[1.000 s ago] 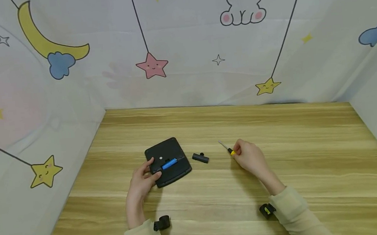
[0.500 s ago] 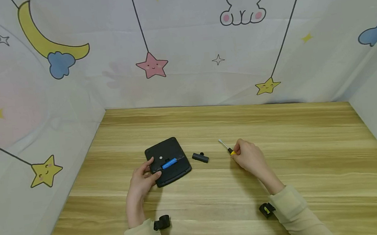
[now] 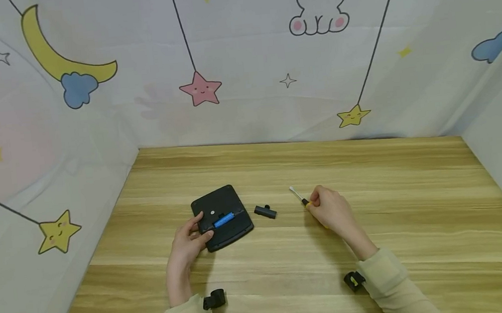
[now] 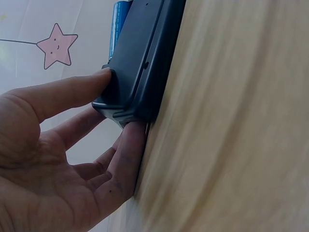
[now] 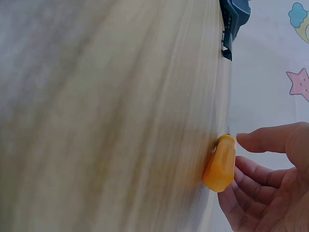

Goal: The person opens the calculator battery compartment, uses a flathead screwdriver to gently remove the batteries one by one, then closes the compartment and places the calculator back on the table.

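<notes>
My left hand (image 3: pixel 190 243) grips the near left corner of a black calculator (image 3: pixel 232 198), thumb on top and fingers at the underside. The calculator lies back up; a blue battery (image 3: pixel 224 220) sits in its uncovered compartment. A small black battery cover (image 3: pixel 265 212) rests on the table just right of it. Farther right, a screwdriver (image 3: pixel 297 193) with a yellow handle (image 5: pixel 221 166) lies on the wood, blade pointing away and left. My right hand (image 3: pixel 330 208) is around that handle; in the right wrist view the thumb stands slightly off it while other fingers lie against its side.
The wood-grain table (image 3: pixel 396 203) is bordered by white cloth walls (image 3: pixel 251 111) at the back and both sides, printed with stars and a moon. A black wrist camera mount sits at each cuff (image 3: pixel 381 267).
The screwdriver's yellow handle end now shows below my right hand, and the fingers have loosened on it. My left hand and the calculator keep their place; the head view shifted slightly.
</notes>
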{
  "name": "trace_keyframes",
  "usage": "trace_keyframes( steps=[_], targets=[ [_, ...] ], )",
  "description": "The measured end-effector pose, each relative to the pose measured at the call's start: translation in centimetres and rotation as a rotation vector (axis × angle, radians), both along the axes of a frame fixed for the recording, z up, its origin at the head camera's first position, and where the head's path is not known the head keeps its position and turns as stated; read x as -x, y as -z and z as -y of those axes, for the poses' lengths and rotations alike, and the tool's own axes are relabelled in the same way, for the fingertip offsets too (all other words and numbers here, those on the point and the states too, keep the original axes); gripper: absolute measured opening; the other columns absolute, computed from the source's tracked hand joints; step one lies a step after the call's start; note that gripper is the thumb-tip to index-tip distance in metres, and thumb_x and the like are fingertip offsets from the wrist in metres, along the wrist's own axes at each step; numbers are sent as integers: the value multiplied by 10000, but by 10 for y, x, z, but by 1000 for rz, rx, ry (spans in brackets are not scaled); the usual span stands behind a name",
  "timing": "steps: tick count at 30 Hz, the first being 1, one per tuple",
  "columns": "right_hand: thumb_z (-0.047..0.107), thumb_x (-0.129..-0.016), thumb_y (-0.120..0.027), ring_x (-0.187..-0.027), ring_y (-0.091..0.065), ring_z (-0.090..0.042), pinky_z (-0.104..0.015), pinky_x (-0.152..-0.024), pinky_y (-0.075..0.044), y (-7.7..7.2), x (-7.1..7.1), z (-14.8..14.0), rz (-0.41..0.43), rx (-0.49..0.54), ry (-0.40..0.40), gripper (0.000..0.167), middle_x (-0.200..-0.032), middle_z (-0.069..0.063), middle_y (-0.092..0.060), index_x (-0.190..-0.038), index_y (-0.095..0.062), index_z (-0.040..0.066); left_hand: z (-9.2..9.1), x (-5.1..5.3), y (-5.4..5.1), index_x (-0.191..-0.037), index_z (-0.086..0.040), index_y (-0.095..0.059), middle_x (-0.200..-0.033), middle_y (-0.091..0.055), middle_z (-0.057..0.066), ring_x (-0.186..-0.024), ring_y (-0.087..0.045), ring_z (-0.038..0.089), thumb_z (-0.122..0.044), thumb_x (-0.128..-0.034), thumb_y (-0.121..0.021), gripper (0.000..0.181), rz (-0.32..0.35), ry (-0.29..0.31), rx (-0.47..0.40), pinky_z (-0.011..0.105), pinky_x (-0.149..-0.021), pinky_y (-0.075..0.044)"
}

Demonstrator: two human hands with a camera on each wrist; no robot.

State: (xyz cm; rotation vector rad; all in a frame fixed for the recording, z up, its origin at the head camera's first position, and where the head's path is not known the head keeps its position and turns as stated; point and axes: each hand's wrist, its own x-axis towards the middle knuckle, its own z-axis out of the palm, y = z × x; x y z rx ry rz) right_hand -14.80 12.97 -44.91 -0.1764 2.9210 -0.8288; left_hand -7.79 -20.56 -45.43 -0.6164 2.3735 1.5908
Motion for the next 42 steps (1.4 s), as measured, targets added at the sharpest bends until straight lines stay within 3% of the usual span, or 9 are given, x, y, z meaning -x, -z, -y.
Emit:
trace_keyframes(
  steps=[9, 18, 33, 42],
  targets=[
    [227, -878, -620, -848, -639, -233, -390, -710, -504, -2, -1, 3, -33, 27, 50, 181, -935, -83, -669, -962, -647, 69, 0, -1, 0, -1484, -161, -383, -1387, -329, 235, -1175, -438, 351, -87, -915, -627, 623, 3, 2, 3, 272, -821, -454],
    [257, -889, -607, -974, -596, -281, -440, -798, -489, -8, -2, 9, -77, 90, 42, 218, -1023, -100, -649, -1009, -661, 83, 0, 1, 1, -1482, -154, -386, -1383, -330, 242, -1161, -440, 357, -93, -914, -627, 620, -7, 13, 11, 290, -829, -459],
    [195, -895, -656, -978, -579, -279, -415, -824, -487, -18, -8, 27, -158, 155, -88, 192, -1046, -92, -667, -1025, -668, 54, 2, -1, 1, -1495, -176, -361, -1413, -305, 239, -1208, -421, 377, -122, -926, -619, 627, 9, 17, 8, 337, -886, -450],
    [175, -884, -675, -1038, -560, -247, -409, -876, -488, -18, -12, 43, -161, 149, -165, 232, -1101, -79, -650, -1086, -654, 64, 2, 0, 0, -1493, -180, -365, -1406, -305, 236, -1165, -433, 343, -118, -923, -625, 630, 7, 12, -7, 248, -778, -460]
  ],
)
